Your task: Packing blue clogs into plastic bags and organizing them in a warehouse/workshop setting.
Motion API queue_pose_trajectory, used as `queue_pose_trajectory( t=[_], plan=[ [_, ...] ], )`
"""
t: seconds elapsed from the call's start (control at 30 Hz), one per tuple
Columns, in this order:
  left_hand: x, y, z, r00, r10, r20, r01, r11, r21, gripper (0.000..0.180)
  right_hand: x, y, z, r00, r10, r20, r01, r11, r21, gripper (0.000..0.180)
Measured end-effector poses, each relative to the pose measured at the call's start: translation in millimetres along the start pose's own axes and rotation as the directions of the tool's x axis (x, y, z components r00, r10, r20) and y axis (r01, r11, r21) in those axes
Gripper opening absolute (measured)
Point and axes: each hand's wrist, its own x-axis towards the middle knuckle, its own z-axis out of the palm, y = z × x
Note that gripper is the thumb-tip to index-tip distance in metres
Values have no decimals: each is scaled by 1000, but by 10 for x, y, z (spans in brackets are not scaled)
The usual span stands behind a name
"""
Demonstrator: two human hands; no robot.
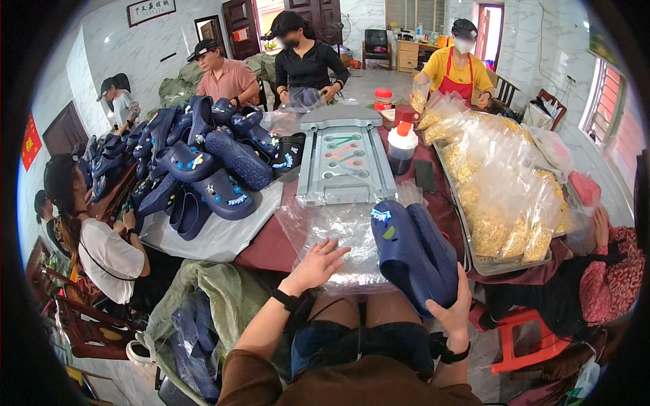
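Observation:
My right hand (455, 303) grips a pair of navy blue clogs (414, 254) by the heel end, tilted up over the table's front edge. A white tag-like charm and a green charm show on the near clog. To the left, my left hand (318, 264) lies with fingers spread on a clear plastic bag (321, 230) at the table edge. The bag spreads in front of a grey plastic folding stool (347, 159), which lies with its underside and coloured pieces showing. Clear film also lies beneath the clogs.
A big heap of navy clogs (223, 152) covers the table's left. Metal trays (474, 262) of bagged yellow pieces stand right. A sauce bottle (402, 145) is behind the clogs. A green sack (196, 291) of bagged clogs sits by my left leg. Several people work around, near a red stool (528, 342).

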Motion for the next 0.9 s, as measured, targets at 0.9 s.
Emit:
queue_pose_trajectory(
  t=[0.9],
  plan=[
    [-61, 426, -520, 956, 111, -271, -170, 964, -206, 53, 2, -202, -92, 961, -72, 266, 70, 997, 19, 113]
  ],
)
